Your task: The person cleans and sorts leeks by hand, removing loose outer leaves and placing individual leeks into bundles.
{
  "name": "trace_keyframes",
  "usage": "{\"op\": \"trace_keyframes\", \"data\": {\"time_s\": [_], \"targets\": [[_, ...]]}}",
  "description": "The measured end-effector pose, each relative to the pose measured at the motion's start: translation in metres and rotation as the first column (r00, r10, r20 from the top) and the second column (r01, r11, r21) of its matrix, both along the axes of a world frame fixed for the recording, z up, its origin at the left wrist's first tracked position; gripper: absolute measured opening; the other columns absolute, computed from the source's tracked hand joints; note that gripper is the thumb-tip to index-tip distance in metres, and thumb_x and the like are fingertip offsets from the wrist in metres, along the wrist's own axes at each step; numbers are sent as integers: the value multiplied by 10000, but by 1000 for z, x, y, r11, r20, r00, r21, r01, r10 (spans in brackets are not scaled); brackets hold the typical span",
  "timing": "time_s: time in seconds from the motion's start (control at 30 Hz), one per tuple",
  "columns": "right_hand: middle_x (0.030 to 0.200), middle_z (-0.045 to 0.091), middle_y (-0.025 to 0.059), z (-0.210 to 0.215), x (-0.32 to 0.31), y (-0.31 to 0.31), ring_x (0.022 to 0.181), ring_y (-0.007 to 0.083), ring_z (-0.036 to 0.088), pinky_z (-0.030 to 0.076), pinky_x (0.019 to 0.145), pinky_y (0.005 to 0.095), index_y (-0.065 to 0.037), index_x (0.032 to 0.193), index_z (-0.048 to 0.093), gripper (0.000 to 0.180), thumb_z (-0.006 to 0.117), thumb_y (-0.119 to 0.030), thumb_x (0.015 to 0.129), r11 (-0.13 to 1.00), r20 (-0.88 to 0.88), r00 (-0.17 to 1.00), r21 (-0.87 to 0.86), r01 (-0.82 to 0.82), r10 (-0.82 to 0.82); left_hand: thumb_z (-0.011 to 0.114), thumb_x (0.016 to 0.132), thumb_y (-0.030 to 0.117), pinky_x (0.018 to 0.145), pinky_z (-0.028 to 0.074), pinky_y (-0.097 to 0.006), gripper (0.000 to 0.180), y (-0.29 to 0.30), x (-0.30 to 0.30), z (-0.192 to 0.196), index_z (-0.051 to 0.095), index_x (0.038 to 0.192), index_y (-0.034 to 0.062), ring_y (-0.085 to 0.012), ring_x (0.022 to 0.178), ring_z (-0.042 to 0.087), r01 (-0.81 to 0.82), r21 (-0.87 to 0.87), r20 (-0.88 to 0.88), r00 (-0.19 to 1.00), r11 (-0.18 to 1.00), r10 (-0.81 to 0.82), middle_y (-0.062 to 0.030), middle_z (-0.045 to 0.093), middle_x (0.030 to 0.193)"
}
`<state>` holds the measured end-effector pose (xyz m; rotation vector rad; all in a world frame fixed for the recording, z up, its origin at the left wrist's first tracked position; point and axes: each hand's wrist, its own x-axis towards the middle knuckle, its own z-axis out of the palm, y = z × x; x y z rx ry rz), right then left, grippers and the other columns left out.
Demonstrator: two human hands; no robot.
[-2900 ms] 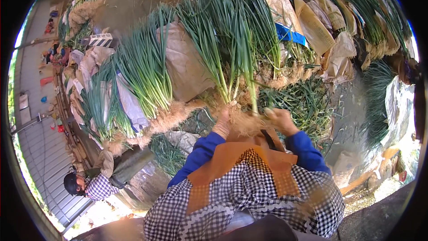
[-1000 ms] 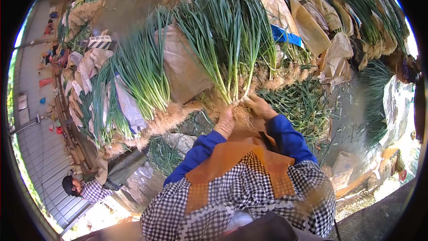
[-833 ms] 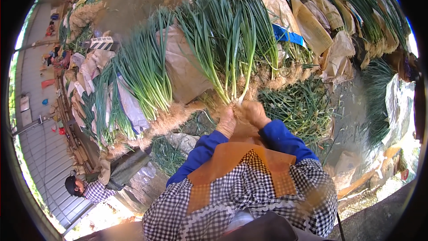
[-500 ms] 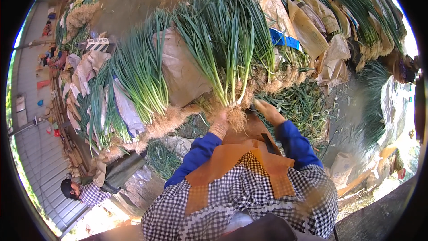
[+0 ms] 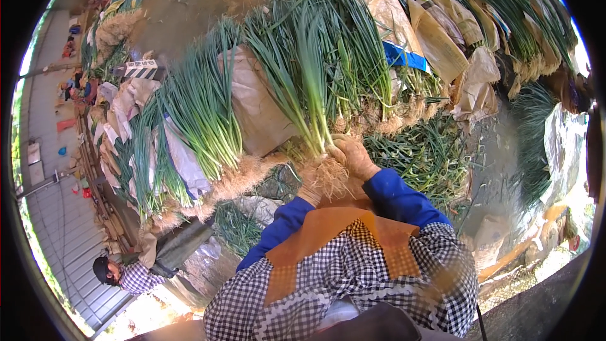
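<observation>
My right hand [image 5: 355, 156] is curled around the pale lower stems of the green onions [image 5: 312, 88] in front of me, leaves pointing away. Their roots [image 5: 331, 180] hide my left hand's [image 5: 308, 195] fingers, so I cannot tell its grip. A brown sheet [image 5: 257, 110] lies left of them.

A long, slender bunch of green onions [image 5: 314, 104] slants slightly in front of me, dark green leaves fanning away from the person, pale stem bases against the right hand [image 5: 355, 156], shaggy tan roots [image 5: 329, 178] splayed bodyward.
</observation>
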<state>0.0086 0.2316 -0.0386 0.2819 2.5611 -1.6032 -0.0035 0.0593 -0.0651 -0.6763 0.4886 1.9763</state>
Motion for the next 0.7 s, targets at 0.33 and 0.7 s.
{"op": "trace_keyframes", "data": {"time_s": [0.33,0.7], "targets": [[695,529,-3,-71,-73,31,592,83,466,384,528,216,-93,841,603,279,520,-358,871,530,331,924,-827,186,193,540,818,166,675,524,-330,307,-2,-8,38,518,1060,-23,-226,810,579,-118,-35,123,985,992,122,-151,578,916],[757,611,67,-73,182,235,625,160,564,450,545,252,-76,854,588,217,502,-275,863,592,745,652,-465,658,-140,498,825,147,704,500,-285,355,-19,-16,63,463,1152,13,-182,816,545,29,-204,-179,982,979,-66,-101,552,964]]}}
